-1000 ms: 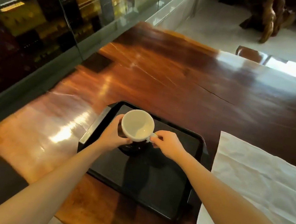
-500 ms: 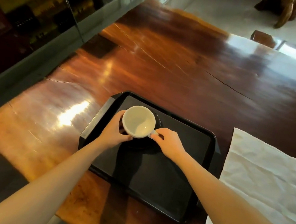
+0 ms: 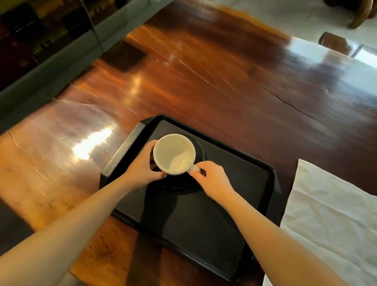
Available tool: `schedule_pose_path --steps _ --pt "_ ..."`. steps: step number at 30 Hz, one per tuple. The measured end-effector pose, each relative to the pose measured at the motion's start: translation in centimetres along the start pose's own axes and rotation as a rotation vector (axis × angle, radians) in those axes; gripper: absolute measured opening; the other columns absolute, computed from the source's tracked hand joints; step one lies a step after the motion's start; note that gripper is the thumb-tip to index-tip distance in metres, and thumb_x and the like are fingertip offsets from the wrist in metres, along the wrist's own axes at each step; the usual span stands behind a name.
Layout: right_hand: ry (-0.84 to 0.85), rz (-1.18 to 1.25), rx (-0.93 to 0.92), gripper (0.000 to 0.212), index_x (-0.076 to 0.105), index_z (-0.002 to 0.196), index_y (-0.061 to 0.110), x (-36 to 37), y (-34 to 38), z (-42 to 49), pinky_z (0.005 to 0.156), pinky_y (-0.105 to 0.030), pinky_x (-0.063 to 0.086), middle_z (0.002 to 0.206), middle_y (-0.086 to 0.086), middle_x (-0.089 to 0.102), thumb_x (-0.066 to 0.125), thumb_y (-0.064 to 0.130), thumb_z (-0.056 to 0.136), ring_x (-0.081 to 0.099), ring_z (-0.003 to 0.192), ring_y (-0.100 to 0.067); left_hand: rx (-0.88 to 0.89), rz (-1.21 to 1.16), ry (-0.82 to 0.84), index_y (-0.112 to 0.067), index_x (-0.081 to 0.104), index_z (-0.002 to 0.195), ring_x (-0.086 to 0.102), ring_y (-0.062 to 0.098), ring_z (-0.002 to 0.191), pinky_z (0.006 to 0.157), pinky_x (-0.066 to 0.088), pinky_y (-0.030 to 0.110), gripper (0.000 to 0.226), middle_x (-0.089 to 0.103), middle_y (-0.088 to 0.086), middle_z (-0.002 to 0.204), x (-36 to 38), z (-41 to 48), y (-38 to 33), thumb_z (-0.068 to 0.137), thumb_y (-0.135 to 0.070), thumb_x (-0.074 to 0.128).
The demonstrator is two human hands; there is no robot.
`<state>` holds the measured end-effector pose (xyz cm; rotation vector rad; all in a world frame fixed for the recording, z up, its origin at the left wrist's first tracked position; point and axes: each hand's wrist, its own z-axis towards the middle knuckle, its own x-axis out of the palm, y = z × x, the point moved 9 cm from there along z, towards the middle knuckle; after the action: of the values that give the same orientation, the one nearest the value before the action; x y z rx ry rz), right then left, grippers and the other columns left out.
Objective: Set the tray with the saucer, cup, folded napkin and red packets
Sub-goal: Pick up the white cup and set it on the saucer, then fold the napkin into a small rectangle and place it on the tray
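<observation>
A black tray (image 3: 224,221) lies on the wooden table. In its far left corner a dark saucer (image 3: 199,153) carries a white cup (image 3: 174,153), empty and upright. My left hand (image 3: 143,166) wraps the cup's left side. The thumb and fingers of my right hand (image 3: 211,179) pinch the cup's small handle on the right. A large white napkin (image 3: 339,239) lies unfolded and creased on the table to the right of the tray. No red packets are in view.
The glossy wooden table (image 3: 215,85) stretches far ahead. A glass display cabinet (image 3: 43,11) runs along its left side. A dark stool top (image 3: 337,42) stands beyond the far edge.
Both hands stay on the cup over the saucer with the cup barely moved. The camera has tilted and shifted, so the tray sits slightly lower and further right in view.
</observation>
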<state>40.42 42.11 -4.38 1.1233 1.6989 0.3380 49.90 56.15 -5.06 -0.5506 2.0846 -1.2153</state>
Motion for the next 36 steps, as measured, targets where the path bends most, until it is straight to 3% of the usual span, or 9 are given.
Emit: schedule_pose_path --steps 6,9,12,16,19,25,36 --pt "0.006 0.005 0.012 0.026 0.063 0.113 0.011 0.2 -0.1 0.2 0.081 -0.027 0.047 0.107 -0.009 0.066 0.054 0.026 0.093 0.057 0.086 -0.013 -0.053 0.086 0.015 -0.017 0.022 0.145 0.039 0.012 0.123 0.093 0.036 0.023 0.086 0.04 0.0 0.137 -0.7 -0.3 -0.5 0.076 0.007 0.068" --pt "0.005 0.005 0.029 0.032 0.059 0.119 0.012 -0.1 -0.1 0.1 0.088 -0.032 0.05 0.113 -0.007 0.064 0.057 0.029 0.091 0.058 0.091 -0.015 -0.108 0.145 -0.063 -0.016 0.026 0.145 0.042 0.019 0.13 0.089 0.039 0.024 0.073 0.042 0.004 0.142 -2.4 -0.4 -0.7 0.083 0.008 0.057" --pt "0.023 -0.017 0.045 0.041 0.052 0.127 0.013 -1.2 -0.4 -0.8 0.091 -0.032 0.047 0.125 -0.007 0.058 0.06 0.028 0.09 0.058 0.104 -0.019 -0.137 0.22 -0.193 -0.015 0.037 0.139 0.051 0.021 0.121 0.086 0.045 0.029 0.054 0.049 0.006 0.137 -4.6 -1.1 -2.0 0.089 -0.003 0.053" --pt "0.058 -0.104 0.037 0.046 0.047 0.131 0.015 -4.2 -1.1 -2.9 0.095 -0.033 0.045 0.132 -0.007 0.054 0.061 0.027 0.089 0.056 0.112 -0.021 0.053 0.458 -0.252 -0.011 0.046 0.134 0.055 0.02 0.111 0.083 0.042 0.027 0.042 0.054 0.006 0.131 -4.2 -1.4 -8.1 0.093 -0.018 0.052" --pt "0.125 -0.16 0.08 0.053 0.042 0.136 0.014 -6.7 -2.9 -5.3 0.099 -0.034 0.042 0.137 -0.008 0.05 0.061 0.031 0.089 0.053 0.118 -0.024 0.239 0.576 -0.106 -0.014 0.049 0.131 0.055 0.019 0.116 0.093 0.043 0.031 0.039 0.057 0.004 0.129 0.5 -0.9 -13.2 0.094 -0.025 0.051" --pt "0.067 -0.194 0.252 0.059 0.038 0.138 0.011 -13.3 -10.2 -13.3 0.104 -0.036 0.04 0.139 -0.01 0.047 0.06 0.036 0.089 0.049 0.123 -0.027 0.235 0.89 0.462 -0.019 0.041 0.137 0.05 0.021 0.124 0.096 0.041 0.031 0.047 0.049 0.003 0.14 14.9 -1.2 -17.7 0.094 -0.035 0.049" --pt "-0.17 -0.063 0.586 0.056 0.042 0.135 0.011 -19.5 -30.1 -32.2 0.099 -0.033 0.039 0.137 -0.011 0.05 0.059 0.038 0.089 0.049 0.122 -0.027 0.348 0.994 0.743 -0.014 0.045 0.134 0.049 0.024 0.123 0.099 0.039 0.029 0.045 0.05 0.008 0.138 38.5 -6.7 -20.7 0.093 -0.033 0.051"
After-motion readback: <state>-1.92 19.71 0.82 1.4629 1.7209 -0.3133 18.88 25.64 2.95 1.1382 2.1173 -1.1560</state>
